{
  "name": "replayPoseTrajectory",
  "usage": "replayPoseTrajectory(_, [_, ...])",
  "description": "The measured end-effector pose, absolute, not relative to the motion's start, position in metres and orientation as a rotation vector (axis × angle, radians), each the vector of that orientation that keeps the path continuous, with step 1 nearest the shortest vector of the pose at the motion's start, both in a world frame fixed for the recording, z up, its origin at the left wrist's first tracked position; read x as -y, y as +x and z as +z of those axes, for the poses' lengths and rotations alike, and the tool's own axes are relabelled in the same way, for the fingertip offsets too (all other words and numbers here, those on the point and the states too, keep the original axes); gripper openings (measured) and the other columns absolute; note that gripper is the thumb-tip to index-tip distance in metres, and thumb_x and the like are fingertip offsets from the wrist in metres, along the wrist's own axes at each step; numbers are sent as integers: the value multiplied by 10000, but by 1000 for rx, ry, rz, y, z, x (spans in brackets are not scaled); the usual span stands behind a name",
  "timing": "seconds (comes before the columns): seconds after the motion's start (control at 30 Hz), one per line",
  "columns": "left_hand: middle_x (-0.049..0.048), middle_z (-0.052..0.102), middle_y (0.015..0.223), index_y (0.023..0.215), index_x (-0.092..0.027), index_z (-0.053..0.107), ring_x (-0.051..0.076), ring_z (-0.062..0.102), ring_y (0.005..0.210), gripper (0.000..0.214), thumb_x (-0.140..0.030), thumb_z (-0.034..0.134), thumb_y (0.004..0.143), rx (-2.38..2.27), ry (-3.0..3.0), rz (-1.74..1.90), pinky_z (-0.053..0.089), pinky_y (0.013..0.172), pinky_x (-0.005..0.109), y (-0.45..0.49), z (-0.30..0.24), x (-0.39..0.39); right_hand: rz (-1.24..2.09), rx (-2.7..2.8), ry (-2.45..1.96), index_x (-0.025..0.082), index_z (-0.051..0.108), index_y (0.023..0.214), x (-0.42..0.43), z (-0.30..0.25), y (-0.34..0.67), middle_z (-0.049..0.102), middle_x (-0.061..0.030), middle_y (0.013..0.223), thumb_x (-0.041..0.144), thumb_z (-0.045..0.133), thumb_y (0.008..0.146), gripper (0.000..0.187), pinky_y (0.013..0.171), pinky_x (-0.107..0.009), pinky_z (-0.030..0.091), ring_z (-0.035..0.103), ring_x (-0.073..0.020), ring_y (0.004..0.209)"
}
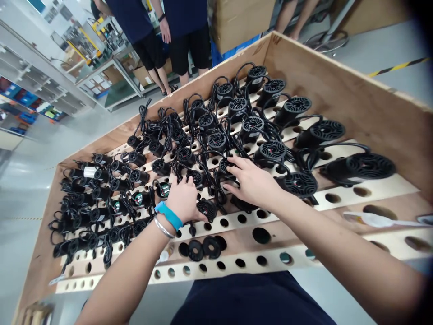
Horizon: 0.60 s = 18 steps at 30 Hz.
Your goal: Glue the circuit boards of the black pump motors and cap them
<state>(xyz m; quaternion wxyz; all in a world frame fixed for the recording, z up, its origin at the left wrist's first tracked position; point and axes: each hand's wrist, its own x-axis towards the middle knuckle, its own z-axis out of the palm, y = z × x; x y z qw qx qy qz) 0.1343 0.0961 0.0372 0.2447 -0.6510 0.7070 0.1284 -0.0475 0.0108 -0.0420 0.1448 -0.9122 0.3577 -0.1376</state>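
left hand [184, 198]: bare | blue wristband [168, 215] — smooth, snug, at the wrist behind the fingers | silver bangle [163, 228]: thin, just beyond the band, farther from the fingers | right hand [252, 183]: bare, forearm bare behind it | navy top [250, 300] — dark, plain, farthest back from both sets of fingers

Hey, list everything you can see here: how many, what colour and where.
Corded units: dozens, black, in rows in the rack.
Rack slats: several, pale wood with holes, across the crate.
Crate: one, brown plywood, around it all.
Loose rings: two, black, near slats.
Plastic packet: one, whitish, right slat.
Bystanders: at least two, dark clothes, beyond the crate.
Wristband: one, blue, left wrist, beside a silver bangle.
Left hand: one, bare, on cords in a near row.
Right hand: one, bare, fingers spread on the units, mid-crate.
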Motion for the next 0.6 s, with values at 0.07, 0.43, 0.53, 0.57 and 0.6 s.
replayPoseTrajectory(0.07, [254,467,1431,1250,-18,590,370,449,1323,993,-672,783,529,-1916,-1782,333,251,1159,541,132,39,-96,-385,-1019,-2613,96,655,1094,-11,-39,-49,501,-154,1376,371,593,847,375,1008,-385,477,461,-286,1269])
replayPoseTrajectory(0.43, [251,479,1418,1174,-52,634,369,464,1309,887,-626,819,523,-1819,-1770,318,309,1128,488,126,39,-94,-169,-1259,-2544,96,486,1346,56,-24,-22,468,-204,1344,122,353,854,510,835,-387,489,495,-299,1134])
replayPoseTrajectory(0.53, [244,462,1436,1218,-50,605,362,450,1324,906,-597,827,532,-1820,-1797,345,341,1113,462,127,38,-96,-80,-1214,-2608,100,480,1347,61,-26,-19,480,-204,1310,122,339,859,509,812,-380,478,479,-295,1141])
replayPoseTrajectory(0.57, [237,463,1438,1225,-57,600,358,449,1326,908,-593,830,529,-1828,-1808,349,356,1104,450,128,38,-96,-65,-1201,-2633,94,475,1347,61,-26,-20,477,-208,1305,124,328,867,503,815,-383,472,472,-296,1147])
replayPoseTrajectory(0.6, [232,467,1437,1225,-65,601,355,449,1327,904,-591,832,528,-1834,-1817,352,367,1095,442,128,38,-97,-53,-1187,-2659,88,480,1338,60,-26,-20,477,-210,1297,124,317,876,491,818,-386,465,466,-295,1151])
